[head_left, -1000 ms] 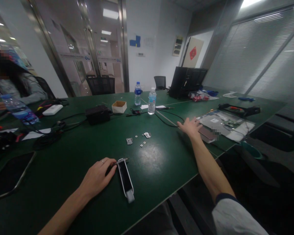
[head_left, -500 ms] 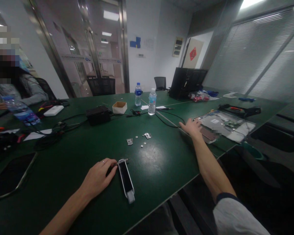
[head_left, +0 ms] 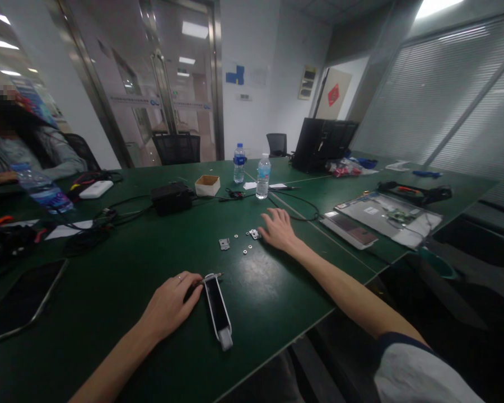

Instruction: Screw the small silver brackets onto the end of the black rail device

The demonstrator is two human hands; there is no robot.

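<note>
My left hand (head_left: pixel 174 299) rests on the green table with its fingers closed around one end of a thin metal rod (head_left: pixel 219 275). That rod crosses the top end of a long, narrow, light-coloured frame (head_left: pixel 217 308) with a dark middle, which lies beside the fingers. My right hand (head_left: pixel 279 229) is farther out, fingers apart, holding nothing. Its fingertips are close to a small metal bracket (head_left: pixel 254 234); whether they touch it I cannot tell. A second small bracket (head_left: pixel 224 244) and several small rings, one of them a ring (head_left: pixel 245 252) nearer me, lie around there.
Two water bottles, a clear bottle (head_left: pixel 262 178) and a blue-capped bottle (head_left: pixel 239 164), stand behind. Left lie a black box (head_left: pixel 172 197), cables and a phone (head_left: pixel 23 299). At right are a flat brown-and-silver device (head_left: pixel 349 229) and a panel (head_left: pixel 369 211). A person (head_left: pixel 37 148) sits far left.
My right hand has moved left from the flat device at right to the small metal bracket. My left hand stays at the rod and frame. The view has shifted slightly.
</note>
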